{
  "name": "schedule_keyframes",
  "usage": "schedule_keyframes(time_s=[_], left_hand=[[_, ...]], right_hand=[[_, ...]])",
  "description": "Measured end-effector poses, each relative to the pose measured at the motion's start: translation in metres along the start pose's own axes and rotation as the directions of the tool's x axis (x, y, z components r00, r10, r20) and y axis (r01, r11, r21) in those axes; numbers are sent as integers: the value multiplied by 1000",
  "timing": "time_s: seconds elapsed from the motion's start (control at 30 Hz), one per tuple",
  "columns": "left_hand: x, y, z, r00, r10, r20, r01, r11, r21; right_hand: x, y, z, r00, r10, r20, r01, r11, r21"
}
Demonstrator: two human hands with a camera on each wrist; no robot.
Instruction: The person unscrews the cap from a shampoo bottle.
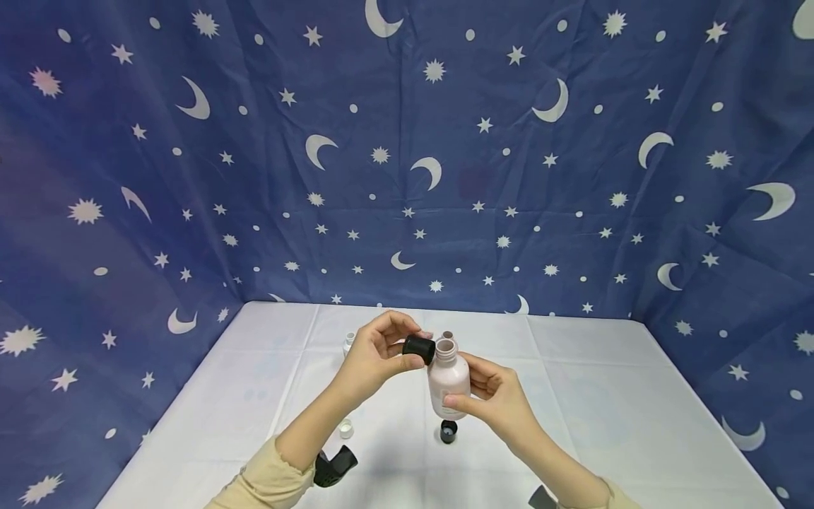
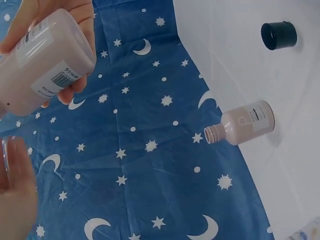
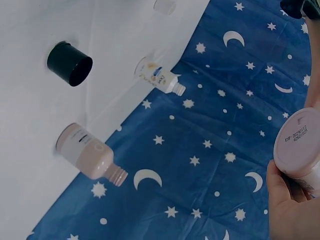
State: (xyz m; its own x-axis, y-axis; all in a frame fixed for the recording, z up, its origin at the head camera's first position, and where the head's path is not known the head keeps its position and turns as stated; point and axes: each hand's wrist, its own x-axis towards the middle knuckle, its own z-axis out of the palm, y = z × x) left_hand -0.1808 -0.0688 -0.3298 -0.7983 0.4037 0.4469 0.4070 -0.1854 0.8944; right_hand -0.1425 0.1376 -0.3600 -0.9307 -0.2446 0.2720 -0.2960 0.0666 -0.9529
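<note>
Black cap (image 1: 419,348) pinched in left hand (image 1: 375,357) beside pink bottle (image 1: 448,378) gripped by right hand (image 1: 499,399).

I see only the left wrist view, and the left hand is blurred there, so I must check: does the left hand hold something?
Observer: Yes. In the head view the left hand pinches a black cap, right beside the neck of the pink bottle.
Operator: Is this bottle closed? Its top is outside my picture.
Observer: No, its neck is open. The right hand holds it by the body.
Operator: Apart from the second pink bottle in my view, is there another bottle?
Observer: Yes, one. The right wrist view shows a white bottle, also without a cap.
</note>
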Motion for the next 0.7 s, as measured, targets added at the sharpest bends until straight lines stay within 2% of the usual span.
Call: schedule_keyframes(time_s=[0.13,0.3,0.47,0.7], left_hand=[[-2,-3,-3,1000,24,-2,-24,999,47],[-5,-6,-5,1000,-19,18,20,1000,-24],[-8,-9,-5,998,-49,42,50,999,-16],[-10,-13,-3,988,-139,62,138,990,14]], right_hand=[[0,-1,-2,1000,27,-14,-27,1000,-7],[-1,0,-3,998,56,-26,-56,998,-6],[-2,2,-6,998,59,-38,-60,998,-19],[-1,2,-11,997,62,-54,-64,998,-28]])
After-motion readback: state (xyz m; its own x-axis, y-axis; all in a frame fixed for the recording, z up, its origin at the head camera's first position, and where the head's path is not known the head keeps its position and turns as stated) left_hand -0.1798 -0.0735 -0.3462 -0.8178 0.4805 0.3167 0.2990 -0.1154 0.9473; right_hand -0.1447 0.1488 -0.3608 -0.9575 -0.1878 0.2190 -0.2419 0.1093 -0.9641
